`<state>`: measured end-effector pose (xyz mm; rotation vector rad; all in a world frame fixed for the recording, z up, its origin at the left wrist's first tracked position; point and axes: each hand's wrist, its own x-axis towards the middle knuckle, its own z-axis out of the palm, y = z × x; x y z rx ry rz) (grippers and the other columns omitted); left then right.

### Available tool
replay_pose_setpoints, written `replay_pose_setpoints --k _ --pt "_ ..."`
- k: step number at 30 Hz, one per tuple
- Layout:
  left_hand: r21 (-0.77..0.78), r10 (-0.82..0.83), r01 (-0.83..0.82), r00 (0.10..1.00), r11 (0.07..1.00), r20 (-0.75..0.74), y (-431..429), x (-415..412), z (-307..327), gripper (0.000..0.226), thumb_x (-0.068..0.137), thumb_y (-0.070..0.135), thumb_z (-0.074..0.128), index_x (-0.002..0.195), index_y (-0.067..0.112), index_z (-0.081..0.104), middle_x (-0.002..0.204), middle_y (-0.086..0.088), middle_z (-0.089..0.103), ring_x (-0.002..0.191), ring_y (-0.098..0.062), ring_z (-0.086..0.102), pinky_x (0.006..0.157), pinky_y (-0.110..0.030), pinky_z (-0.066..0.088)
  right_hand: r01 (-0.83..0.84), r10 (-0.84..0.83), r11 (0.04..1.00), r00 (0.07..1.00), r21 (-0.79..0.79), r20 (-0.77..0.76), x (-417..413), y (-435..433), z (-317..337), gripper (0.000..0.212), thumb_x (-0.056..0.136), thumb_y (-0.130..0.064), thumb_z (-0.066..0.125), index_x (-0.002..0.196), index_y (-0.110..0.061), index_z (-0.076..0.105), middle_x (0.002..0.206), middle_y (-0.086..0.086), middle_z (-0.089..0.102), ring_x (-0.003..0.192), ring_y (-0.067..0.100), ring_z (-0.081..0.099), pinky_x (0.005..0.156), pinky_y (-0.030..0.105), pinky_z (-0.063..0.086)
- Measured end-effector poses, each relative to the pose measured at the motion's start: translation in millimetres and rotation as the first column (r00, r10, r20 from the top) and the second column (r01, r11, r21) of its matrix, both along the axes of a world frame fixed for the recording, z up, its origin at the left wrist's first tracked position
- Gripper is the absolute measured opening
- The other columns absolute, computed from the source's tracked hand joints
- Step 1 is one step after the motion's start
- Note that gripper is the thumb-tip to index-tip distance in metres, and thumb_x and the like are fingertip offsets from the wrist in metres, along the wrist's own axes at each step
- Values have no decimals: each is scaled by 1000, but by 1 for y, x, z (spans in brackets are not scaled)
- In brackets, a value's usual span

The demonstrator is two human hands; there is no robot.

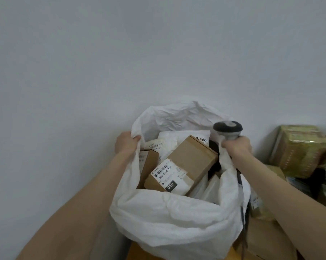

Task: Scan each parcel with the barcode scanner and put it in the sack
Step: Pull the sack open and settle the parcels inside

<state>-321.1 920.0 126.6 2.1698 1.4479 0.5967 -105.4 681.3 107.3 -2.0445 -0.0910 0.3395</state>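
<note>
- The sack (167,218) stood open-mouthed against the pale wall (102,53), already well filled, with parcels reaching close to its rim
- On top lay a labelled brown box (192,160), tilted, its barcode label and a black "060" tag facing up; a narrower brown box (150,164) stood on edge just to its left, and white mailers (179,139) lay behind both, toward the wall
- The left hand (125,143) gripped the sack's left rim, its fingers (136,138) curled over a fold of the white fabric
- The right hand (236,147) held the right rim bunched against the handle of the barcode scanner (227,128), wrapped round both together; the scanner's dark head stuck up above the fist, aimed at no label that I could see
- Neither hand carried a parcel, so the step in hand looked like spreading or settling the sack rather than scanning
- Whether the parcels inside had been scanned could not be told; being in the sack, they were probably done
- Work was left: to the right, a yellow-green wrapped parcel (300,152) sat well apart from the sack's mouth, plain brown cartons (265,237) lay just beside the sack's lower right side, and other packets between them were too blurred to name
- I judged the task past its middle but unfinished, with little room left in the sack for the larger cartons
</note>
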Motion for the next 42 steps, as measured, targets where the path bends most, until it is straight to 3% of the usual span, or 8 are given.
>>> replay_pose_setpoints --k 6,12,17,25,30,35,39,42 --pt "140 9 -59 942 988 337 20 29 93 25 89 27 65 93 2 68 90 -17 68 88 -32 64 67 -28 37 65 -72 923 997 379 6 15 13 80 25 76 -5 67 99 -8 57 93 11 62 90 31 63 83 40 55" --pt "130 -2 -47 937 990 350 4 25 87 27 91 25 63 96 -2 66 94 -18 68 91 -34 64 73 -34 43 42 -51 937 999 348 17 5 1 80 29 79 -6 67 107 -3 61 96 12 62 94 32 63 86 42 54" --pt "299 -59 -96 881 949 469 7 37 133 24 91 25 62 87 1 63 88 -16 64 81 -27 59 65 -24 31 18 -65 902 993 431 94 12 5 111 23 74 -7 67 95 -8 61 91 10 63 84 28 61 74 37 53" --pt "115 60 -64 998 991 34 2 -10 48 38 96 31 55 116 0 55 118 -23 60 108 -39 57 86 -41 44 61 -66 992 997 113 44 6 -26 38 22 83 -15 65 103 -7 59 78 6 57 76 27 57 71 37 49" --pt "0 14 -14 996 1000 -90 -13 -5 69 109 80 56 69 152 6 3 147 -26 28 132 -43 37 104 -53 36 -37 30 993 998 111 58 6 -36 48 31 79 -16 69 107 -6 61 87 8 60 84 28 61 74 38 53" --pt "-21 -35 31 963 999 -268 -46 2 63 131 69 65 73 151 17 -17 155 -26 7 140 -44 21 106 -65 27 -133 121 988 983 79 134 4 -42 75 32 80 -13 68 112 -6 61 105 12 62 89 27 58 70 32 43" --pt "-147 -33 -9 960 989 -279 -56 -3 34 128 76 49 76 149 13 -23 154 -27 7 137 -45 28 107 -60 31 -175 176 984 983 -14 43 -13 -34 59 40 86 -19 65 123 -7 58 127 18 54 111 32 55 83 35 48" --pt "-110 -15 -13 968 994 -250 -50 -7 16 79 90 21 61 148 2 12 142 -26 38 127 -40 45 101 -49 40 -166 169 981 986 -101 14 -24 -31 33 37 88 -28 62 120 -10 58 121 17 58 117 34 53 93 40 50"
